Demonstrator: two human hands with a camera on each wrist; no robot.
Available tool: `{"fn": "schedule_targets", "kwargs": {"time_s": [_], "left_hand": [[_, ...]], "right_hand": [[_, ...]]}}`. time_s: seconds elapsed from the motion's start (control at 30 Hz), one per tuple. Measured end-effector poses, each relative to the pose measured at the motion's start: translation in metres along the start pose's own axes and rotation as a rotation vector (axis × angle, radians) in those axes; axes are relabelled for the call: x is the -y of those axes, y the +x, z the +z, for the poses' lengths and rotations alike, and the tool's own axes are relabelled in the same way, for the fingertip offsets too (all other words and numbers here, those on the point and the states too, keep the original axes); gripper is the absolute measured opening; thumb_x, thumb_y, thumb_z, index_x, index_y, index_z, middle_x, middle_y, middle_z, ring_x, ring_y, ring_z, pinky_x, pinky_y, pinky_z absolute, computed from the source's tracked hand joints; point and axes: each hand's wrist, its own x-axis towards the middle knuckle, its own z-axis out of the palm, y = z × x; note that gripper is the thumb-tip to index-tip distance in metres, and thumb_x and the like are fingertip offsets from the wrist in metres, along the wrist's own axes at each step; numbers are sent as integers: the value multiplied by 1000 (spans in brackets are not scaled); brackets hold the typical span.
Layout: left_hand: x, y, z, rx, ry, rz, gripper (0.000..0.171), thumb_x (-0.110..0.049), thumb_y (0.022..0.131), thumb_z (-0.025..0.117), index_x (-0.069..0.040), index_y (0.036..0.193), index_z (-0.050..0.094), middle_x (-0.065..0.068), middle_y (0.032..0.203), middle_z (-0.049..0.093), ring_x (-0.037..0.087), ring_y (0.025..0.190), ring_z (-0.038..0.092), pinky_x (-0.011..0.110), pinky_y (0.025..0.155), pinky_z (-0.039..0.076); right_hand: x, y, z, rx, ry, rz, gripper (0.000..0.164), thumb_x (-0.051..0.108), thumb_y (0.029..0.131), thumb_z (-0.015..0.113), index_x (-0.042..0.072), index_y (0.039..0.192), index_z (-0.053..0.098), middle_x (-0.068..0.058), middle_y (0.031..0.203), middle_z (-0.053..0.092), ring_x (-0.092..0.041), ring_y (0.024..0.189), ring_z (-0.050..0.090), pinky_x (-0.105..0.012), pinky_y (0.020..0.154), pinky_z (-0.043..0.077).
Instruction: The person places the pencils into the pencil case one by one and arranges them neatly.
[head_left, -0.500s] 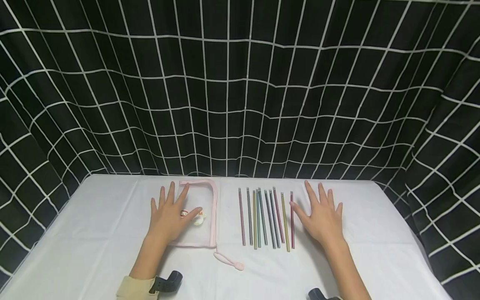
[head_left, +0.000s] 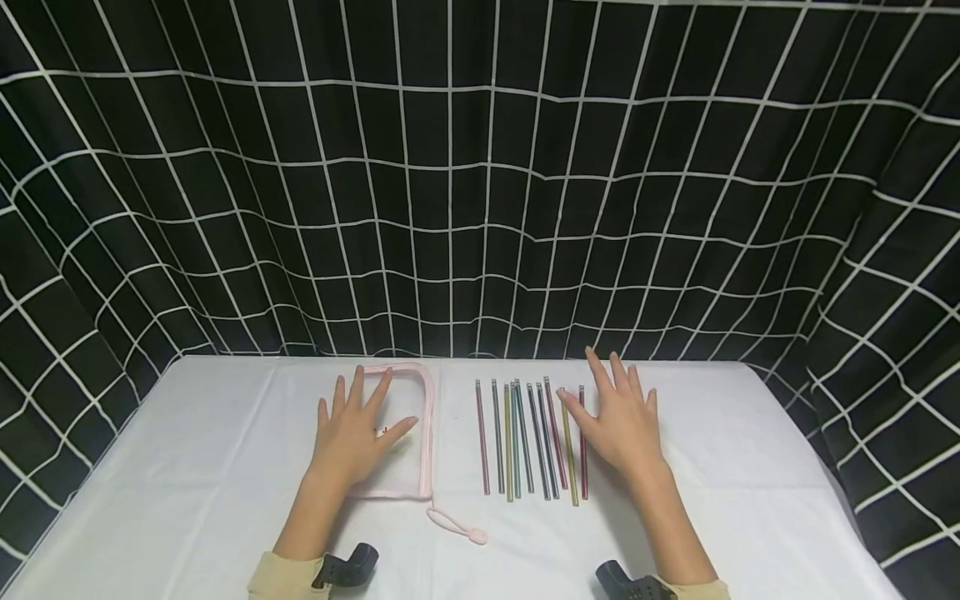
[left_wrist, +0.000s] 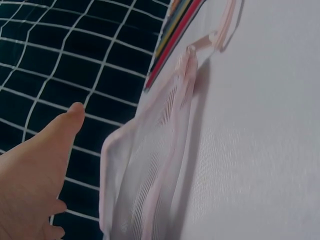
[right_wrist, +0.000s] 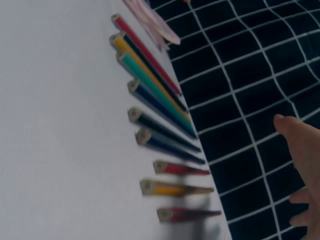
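My left hand is over a see-through pouch with pink edging, its fingers spread and holding nothing. In the left wrist view the thumb stands apart from the pouch. A row of pencils in red, yellow, green and dark blue lies side by side right of the pouch; a red pencil is leftmost. My right hand is spread at the row's right end, its thumb over the top of a yellow pencil. The right wrist view shows that hand apart from the pencils, such as the green one.
A pink wrist loop hangs off the pouch's near right corner. White cloth covers the table. A black curtain with a white grid stands behind the far edge and along both sides.
Both hands have shifted inward: the left a little to the right over the pouch, the right to the left over the end pencils. The pouch and pencils lie as before.
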Motion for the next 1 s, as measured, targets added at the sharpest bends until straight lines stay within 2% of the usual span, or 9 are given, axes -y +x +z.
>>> {"fn": "schedule_targets", "kwargs": {"time_s": [0.57, 0.77, 1.0], "left_hand": [[-22, -1, 17, 2, 17, 29, 82, -65, 99, 57, -18, 164, 40, 25, 171, 26, 56, 155, 24, 78, 117, 23], [-24, -5, 19, 2, 22, 26, 81, -63, 100, 59, -19, 165, 39, 26, 169, 30, 58, 152, 27, 80, 114, 25], [-24, -11, 19, 4, 52, 27, 78, -60, 99, 61, -16, 162, 45, 28, 165, 36, 60, 149, 33, 81, 111, 29]], "right_hand": [[36, 12, 9, -19, 81, -17, 84, 56, 102, 59, 16, 168, 27, -28, 169, 27, -53, 157, 20, -75, 121, 14], [44, 15, 13, -21, 118, -27, 84, 54, 101, 62, 15, 168, 29, -28, 168, 31, -51, 156, 25, -71, 122, 20], [53, 18, 18, -12, 181, -27, 83, 52, 102, 62, 15, 168, 28, -27, 167, 33, -50, 153, 34, -66, 119, 32]]}}
